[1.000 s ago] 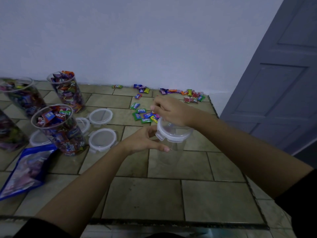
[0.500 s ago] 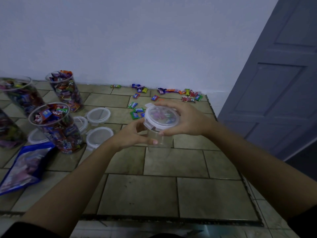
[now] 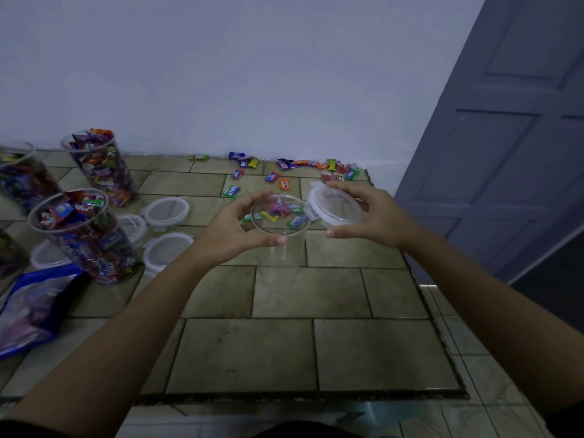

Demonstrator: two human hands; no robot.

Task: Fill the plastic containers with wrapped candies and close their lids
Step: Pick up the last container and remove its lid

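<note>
**Empty container uncapped, lid held clear to the right**

Head view: The left hand [image 3: 234, 230] is wrapped around the rim of a clear, round, empty plastic container [image 3: 279, 238] near the centre of the tiled surface [image 3: 309, 292], thumb on the near side, fingers curled over the far edge. The right hand [image 3: 376, 216] is closed on a translucent round plastic lid with clip tabs [image 3: 335, 207], held tilted just beside the container's mouth at about 3 o'clock, clear of the rim. The two hands are apart, each clamped on its own piece.

Loose wrapped candies in bright colours [image 3: 284, 172] lie scattered at 12 o'clock along the wall; some show through the container's clear wall. At 9 to 10 o'clock stand tall clear containers packed with candies [image 3: 85, 235], uncapped, with spare white-rimmed lids [image 3: 166, 211] lying flat between them and the left hand. A blue candy bag [image 3: 34, 305] lies at 8 o'clock.

Risks, as a judgement: the container is light and empty, so a loose grip while reaching for candies could tip it. Setting the lid down among the spare lids invites mix-ups. The filled containers stand close together and heaped to the rim; a passing forearm could topple one, and overfilling may stop the lids from seating.
</note>
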